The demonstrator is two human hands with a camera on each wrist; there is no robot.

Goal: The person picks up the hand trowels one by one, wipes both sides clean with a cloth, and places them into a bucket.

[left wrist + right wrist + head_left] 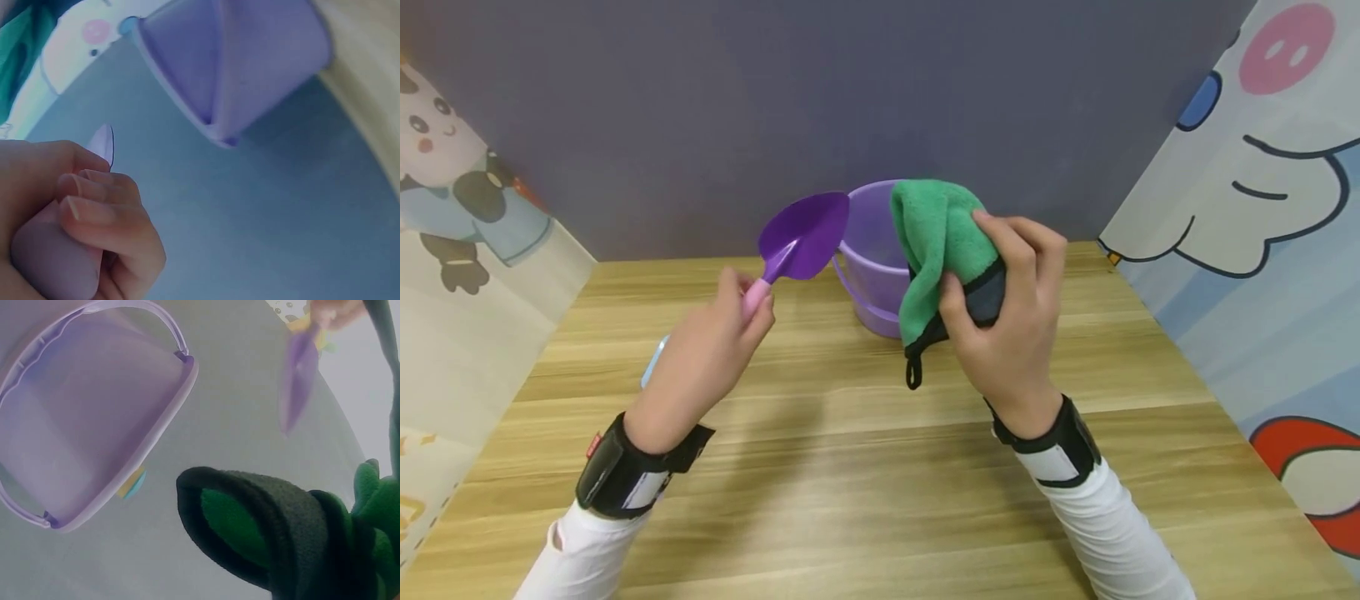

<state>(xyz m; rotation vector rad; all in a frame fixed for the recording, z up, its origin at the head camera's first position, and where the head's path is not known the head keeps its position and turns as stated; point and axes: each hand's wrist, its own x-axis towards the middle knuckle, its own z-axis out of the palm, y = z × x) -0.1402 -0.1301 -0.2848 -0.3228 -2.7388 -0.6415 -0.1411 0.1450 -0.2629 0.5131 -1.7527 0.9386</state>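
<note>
In the head view my left hand (707, 350) grips the pink handle of a purple toy trowel (805, 236), its blade raised left of the purple bucket (880, 287). The left wrist view shows the fingers (103, 215) curled round that handle. My right hand (1011, 325) pinches a folded cloth (936, 225), green on one face and dark grey on the other, with a black hanging loop. The cloth covers the bucket's right part in the head view. Looking into the bucket (81, 412), the right wrist view shows its inner wall and raised handle; the cloth (294, 519) is beside it.
A light blue object (653, 362) is mostly hidden behind my left hand. The wooden tabletop (850, 483) ends at a grey back panel (715, 117). Side walls with cartoon prints (1285, 192) stand at left and right.
</note>
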